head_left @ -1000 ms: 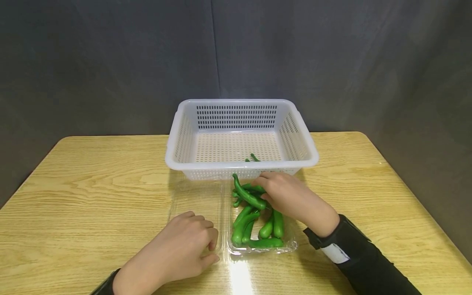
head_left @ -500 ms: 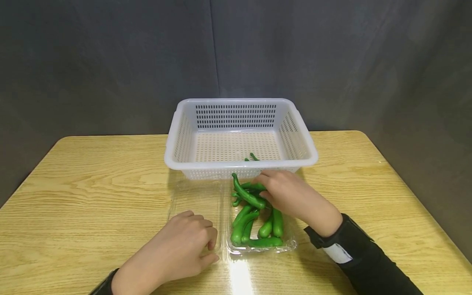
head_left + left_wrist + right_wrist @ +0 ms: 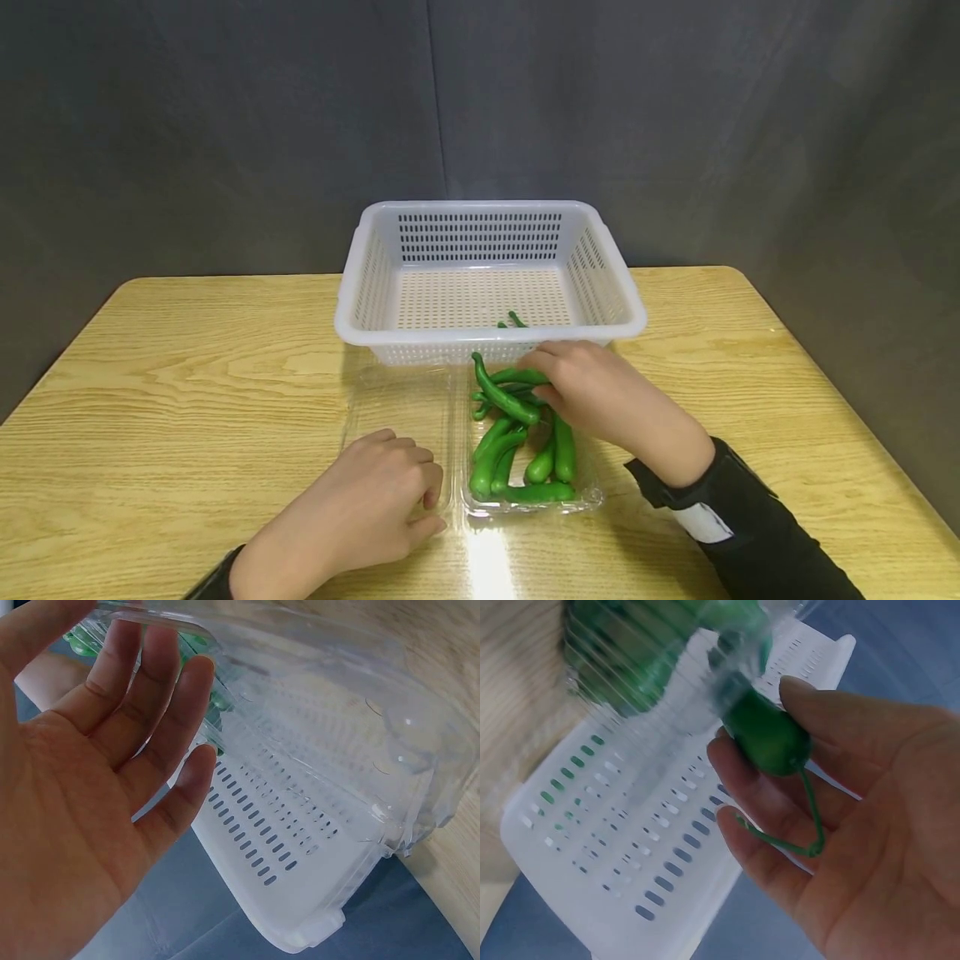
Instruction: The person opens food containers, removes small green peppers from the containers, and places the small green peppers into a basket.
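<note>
Right hand (image 3: 600,387), mine: thumb and fingers closed in a pinch on one green pepper (image 3: 769,739), its thin stem (image 3: 815,849) bent back toward my palm; the pepper sits over the far end of the filled half (image 3: 588,497) of a clear plastic container. Left hand (image 3: 378,492), mine: fingers loosely bent, partly spread, without a pepper, at the near end of the container's other half (image 3: 401,408); whether they press on the plastic I cannot tell. Container: laid open on the worktop (image 3: 187,375), two halves side by side. Contents of the filled half, to my right: a batch of green peppers, among them a curved pepper (image 3: 498,400) slanting over others at the far end, a straight pepper (image 3: 566,450) near the right wall, and a crosswise pepper (image 3: 540,492) along the near edge. Behind the container: one white slotted basket (image 3: 491,336), rectangular, with green tips (image 3: 517,319) showing inside above its near rim. Clothing: one black sleeve (image 3: 772,533) on my right arm, bearing a white patch (image 3: 705,523). Backdrop: dark grey cloth (image 3: 262,125) behind the worktop.
</note>
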The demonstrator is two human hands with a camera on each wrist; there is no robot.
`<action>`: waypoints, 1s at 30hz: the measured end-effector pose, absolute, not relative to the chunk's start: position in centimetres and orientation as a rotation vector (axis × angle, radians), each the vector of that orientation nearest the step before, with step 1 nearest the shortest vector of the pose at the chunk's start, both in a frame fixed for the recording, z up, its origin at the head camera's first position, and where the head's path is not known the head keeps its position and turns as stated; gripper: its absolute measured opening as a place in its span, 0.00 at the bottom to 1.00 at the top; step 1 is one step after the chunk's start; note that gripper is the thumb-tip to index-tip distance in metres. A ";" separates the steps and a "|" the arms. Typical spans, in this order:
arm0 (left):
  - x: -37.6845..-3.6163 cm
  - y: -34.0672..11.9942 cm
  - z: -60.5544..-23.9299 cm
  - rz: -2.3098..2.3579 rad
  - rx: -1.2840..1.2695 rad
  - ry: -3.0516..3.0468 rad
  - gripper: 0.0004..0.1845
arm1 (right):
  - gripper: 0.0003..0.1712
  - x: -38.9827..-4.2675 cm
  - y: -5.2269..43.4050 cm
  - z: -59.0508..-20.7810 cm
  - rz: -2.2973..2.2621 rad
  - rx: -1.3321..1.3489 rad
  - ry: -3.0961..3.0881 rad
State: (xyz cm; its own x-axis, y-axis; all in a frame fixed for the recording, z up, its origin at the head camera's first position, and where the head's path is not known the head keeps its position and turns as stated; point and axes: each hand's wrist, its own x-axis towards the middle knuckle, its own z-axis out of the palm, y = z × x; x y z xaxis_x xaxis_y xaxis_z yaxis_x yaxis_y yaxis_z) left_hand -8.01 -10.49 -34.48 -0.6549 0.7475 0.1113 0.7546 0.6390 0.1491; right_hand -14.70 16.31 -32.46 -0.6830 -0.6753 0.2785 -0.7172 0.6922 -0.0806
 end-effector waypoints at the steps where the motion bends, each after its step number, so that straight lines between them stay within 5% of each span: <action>1: -8.0 -10.5 -34.5 -0.282 -1.288 -2.807 0.14 | 0.18 -14.6 16.3 -32.3 0.273 1.119 -2.673; 30: -8.0 -10.5 -34.6 -0.279 -1.289 -2.810 0.14 | 0.17 -13.4 18.1 -28.9 0.355 1.099 -2.565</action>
State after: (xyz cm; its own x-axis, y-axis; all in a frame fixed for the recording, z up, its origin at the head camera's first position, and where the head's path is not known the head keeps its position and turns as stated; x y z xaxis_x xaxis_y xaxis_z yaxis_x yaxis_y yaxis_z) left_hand -8.02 -10.47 -34.57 -0.6548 0.7480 0.1083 0.7547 0.6394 0.1471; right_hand -13.40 18.11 -28.89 -0.6494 -0.6523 0.3907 -0.7340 0.6720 -0.0981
